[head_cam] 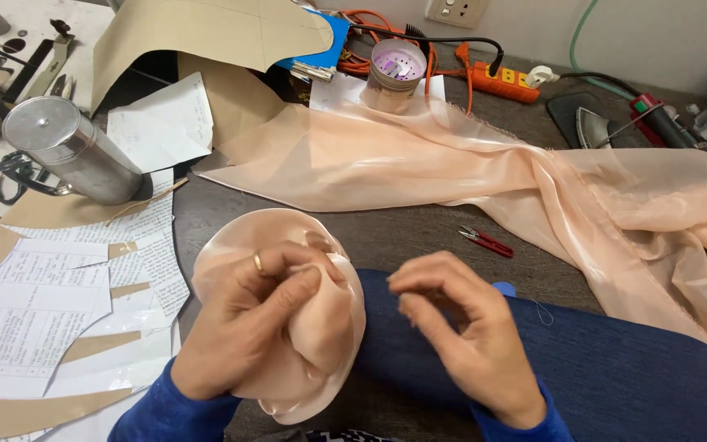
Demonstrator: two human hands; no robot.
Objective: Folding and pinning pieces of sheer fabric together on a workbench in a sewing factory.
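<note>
Left hand (247,327) on peach fabric piece (321,327)

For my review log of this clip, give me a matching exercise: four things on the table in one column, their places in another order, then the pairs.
Things:
1. red thread snips
2. metal cylinder
3. orange power strip
4. round peach fabric piece

Places:
A. back of the table, near the wall
B. in the left hand
C. lying on paper patterns, far left
D. bare tabletop, just beyond the right hand

Pairs: 1-D, 2-C, 3-A, 4-B
</note>
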